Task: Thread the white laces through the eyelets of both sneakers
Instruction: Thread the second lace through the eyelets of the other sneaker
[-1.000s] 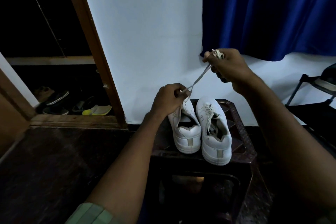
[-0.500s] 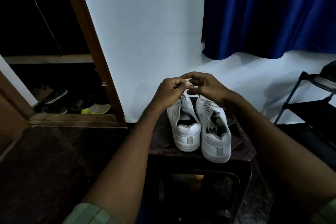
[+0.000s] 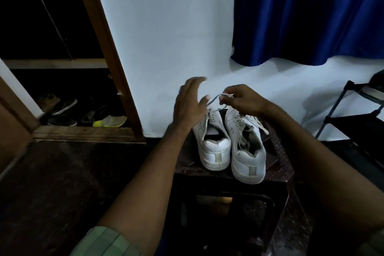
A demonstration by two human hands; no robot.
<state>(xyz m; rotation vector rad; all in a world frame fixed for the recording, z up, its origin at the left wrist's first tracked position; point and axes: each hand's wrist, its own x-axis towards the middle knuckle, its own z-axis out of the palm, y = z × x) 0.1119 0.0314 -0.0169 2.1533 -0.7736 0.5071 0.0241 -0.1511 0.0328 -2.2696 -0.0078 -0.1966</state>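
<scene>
Two white sneakers stand heel-to-camera, side by side and touching, on a dark stool (image 3: 278, 170). The left sneaker (image 3: 214, 149) sits near the stool's middle; the right sneaker (image 3: 247, 151) stands beside it with its heel close to the stool's near edge and only a narrow strip of bare top toward the right edge. Left of the stool the dark floor (image 3: 62, 183) lies open up to a wooden door frame (image 3: 108, 52); behind the stool the pale wall (image 3: 166, 37) rises close; right of the stool a black rack (image 3: 353, 114) is cut off by the picture's border.

The left hand (image 3: 190, 104) hovers over the left sneaker's toe with fingers spread and straight, gripping nothing; it is motion-blurred and hides that toe. The right hand (image 3: 243, 100) is above the right sneaker's toe, its fingertips pinching the end of a white lace (image 3: 214, 101), which arcs down from there to the left sneaker's front eyelets. How far up that sneaker the lace is threaded is hard to make out. The right sneaker shows laces crossing its tongue, with loose ends trailing. A blue curtain (image 3: 311, 16) hangs above the stool, to the right.
</scene>
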